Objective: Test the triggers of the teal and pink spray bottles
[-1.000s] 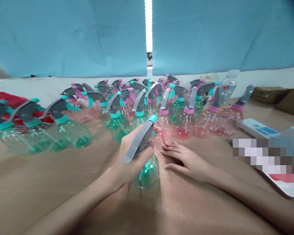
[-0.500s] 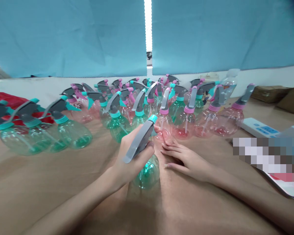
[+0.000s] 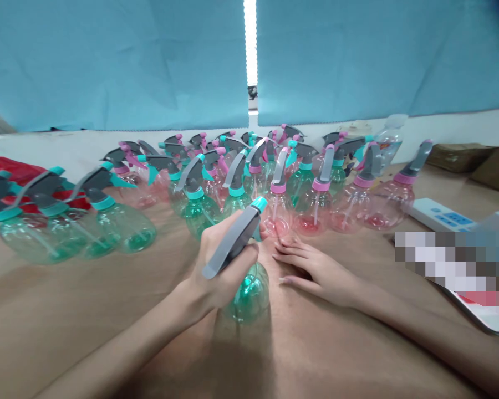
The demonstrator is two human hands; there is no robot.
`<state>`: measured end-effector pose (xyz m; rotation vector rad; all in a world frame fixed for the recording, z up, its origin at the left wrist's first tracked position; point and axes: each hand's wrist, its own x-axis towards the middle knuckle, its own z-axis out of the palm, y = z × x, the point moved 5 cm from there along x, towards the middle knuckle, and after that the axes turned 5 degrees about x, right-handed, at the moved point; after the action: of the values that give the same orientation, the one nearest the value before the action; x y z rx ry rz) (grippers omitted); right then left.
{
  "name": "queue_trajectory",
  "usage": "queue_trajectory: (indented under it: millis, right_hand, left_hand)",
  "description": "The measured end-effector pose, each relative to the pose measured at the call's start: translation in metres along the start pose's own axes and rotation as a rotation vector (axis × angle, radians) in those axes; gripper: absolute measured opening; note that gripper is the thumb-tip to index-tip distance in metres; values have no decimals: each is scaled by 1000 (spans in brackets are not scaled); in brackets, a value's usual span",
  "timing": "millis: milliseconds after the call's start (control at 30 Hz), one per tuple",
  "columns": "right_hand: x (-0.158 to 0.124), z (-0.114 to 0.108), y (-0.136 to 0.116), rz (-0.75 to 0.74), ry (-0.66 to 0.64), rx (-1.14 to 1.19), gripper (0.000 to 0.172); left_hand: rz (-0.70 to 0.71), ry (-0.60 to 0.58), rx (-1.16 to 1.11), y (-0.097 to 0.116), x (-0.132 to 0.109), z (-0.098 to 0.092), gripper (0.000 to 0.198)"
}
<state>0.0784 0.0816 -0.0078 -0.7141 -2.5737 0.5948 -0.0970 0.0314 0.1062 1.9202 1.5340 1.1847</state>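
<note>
My left hand [image 3: 220,266] is wrapped round the neck of a green spray bottle [image 3: 249,293] with a grey trigger head and a teal nozzle. The bottle stands upright on the brown table [image 3: 87,310] in front of me. Just to its right, my right hand [image 3: 311,266] lies flat on the table with its fingers stretched out, holding nothing. Its fingertips point toward the held bottle and a pink spray bottle [image 3: 276,213] behind it.
Several green and pink spray bottles [image 3: 241,172] crowd the back of the table, with three green ones [image 3: 66,221] at the left. A white remote-like device [image 3: 438,215] and papers lie at the right. Brown boxes [image 3: 474,158] sit at the far right, blue curtains behind.
The trigger head in my left hand has tilted slightly down to the left. My right hand has stayed where it was.
</note>
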Motion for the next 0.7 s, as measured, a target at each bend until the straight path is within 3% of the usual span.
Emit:
queue_trajectory:
  millis: [367, 700]
  right_hand:
    - [-1, 1, 2, -18, 19, 22, 53]
    - [0, 1, 2, -5, 26, 21, 53]
  left_hand:
    - [55, -17, 9, -2, 2, 1, 11]
    - [114, 9, -33, 4, 4, 5, 25]
